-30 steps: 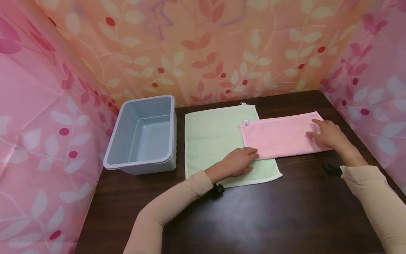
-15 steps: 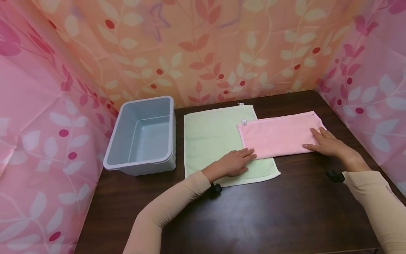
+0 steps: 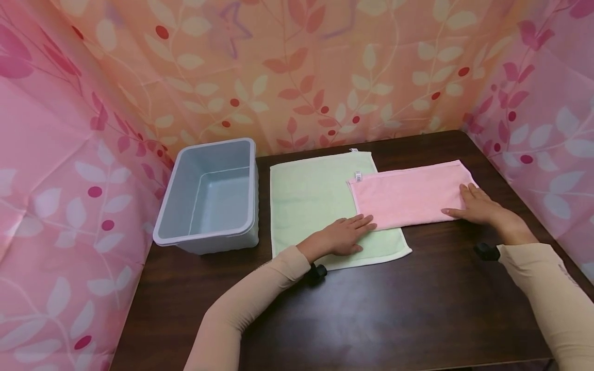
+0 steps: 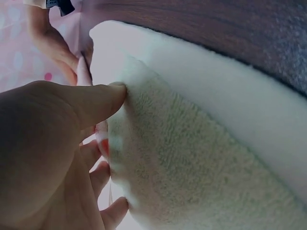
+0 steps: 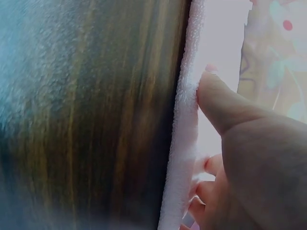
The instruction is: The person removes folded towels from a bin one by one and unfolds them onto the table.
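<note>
A pink towel (image 3: 413, 196), folded into a long rectangle with a white tag at its upper left corner, lies partly over a flat light green towel (image 3: 315, 190). My left hand (image 3: 345, 235) rests with extended fingers on the green towel, its fingertips at the pink towel's lower left corner. In the left wrist view the thumb and fingertips touch the green cloth (image 4: 177, 158). At the pink towel's right end, my right hand (image 3: 480, 206) lies spread, fingers on the cloth. The right wrist view shows its thumb on the pink towel's thick edge (image 5: 184, 115).
A grey-blue plastic tub (image 3: 209, 239) with nothing in it stands left of the towels on the dark wooden table (image 3: 371, 314). Flower-patterned curtains (image 3: 297, 67) hang behind and along both sides. A dark wrist device (image 3: 486, 251) sits below the right wrist.
My right hand has come down onto the pink towel's right end and its fingers have spread there. My left hand stays at the lower left corner, with hardly any movement.
</note>
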Demonstrator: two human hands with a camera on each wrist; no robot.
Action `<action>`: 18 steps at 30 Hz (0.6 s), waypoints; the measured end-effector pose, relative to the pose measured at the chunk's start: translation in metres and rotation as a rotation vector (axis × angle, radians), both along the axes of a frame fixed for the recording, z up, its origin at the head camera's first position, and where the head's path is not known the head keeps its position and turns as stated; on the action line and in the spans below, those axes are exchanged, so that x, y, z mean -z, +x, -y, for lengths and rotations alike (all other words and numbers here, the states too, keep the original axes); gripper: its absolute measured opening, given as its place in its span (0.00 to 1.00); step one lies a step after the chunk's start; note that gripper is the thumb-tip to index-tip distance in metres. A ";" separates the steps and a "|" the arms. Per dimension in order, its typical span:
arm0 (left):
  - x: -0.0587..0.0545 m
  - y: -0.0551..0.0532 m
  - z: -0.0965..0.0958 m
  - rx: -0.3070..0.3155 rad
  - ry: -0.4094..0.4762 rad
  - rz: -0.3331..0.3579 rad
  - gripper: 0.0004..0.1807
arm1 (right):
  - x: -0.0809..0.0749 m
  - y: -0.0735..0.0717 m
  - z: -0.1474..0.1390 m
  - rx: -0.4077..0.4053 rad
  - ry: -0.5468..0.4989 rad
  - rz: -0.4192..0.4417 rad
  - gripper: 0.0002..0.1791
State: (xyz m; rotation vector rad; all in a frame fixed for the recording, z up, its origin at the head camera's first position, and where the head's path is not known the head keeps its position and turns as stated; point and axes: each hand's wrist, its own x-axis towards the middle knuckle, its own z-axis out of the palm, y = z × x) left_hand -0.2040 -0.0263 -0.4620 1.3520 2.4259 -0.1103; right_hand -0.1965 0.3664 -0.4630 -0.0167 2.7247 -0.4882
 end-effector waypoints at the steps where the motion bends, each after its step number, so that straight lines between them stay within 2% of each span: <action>1: 0.000 0.000 0.000 0.000 0.002 -0.002 0.39 | -0.001 0.000 0.001 0.002 -0.003 0.001 0.61; 9: -0.001 0.002 0.002 0.000 0.007 -0.001 0.39 | 0.000 0.002 0.003 0.002 -0.025 0.013 0.62; 18: -0.001 0.002 0.002 -0.020 0.000 0.006 0.40 | 0.002 -0.002 0.000 0.007 -0.009 0.019 0.63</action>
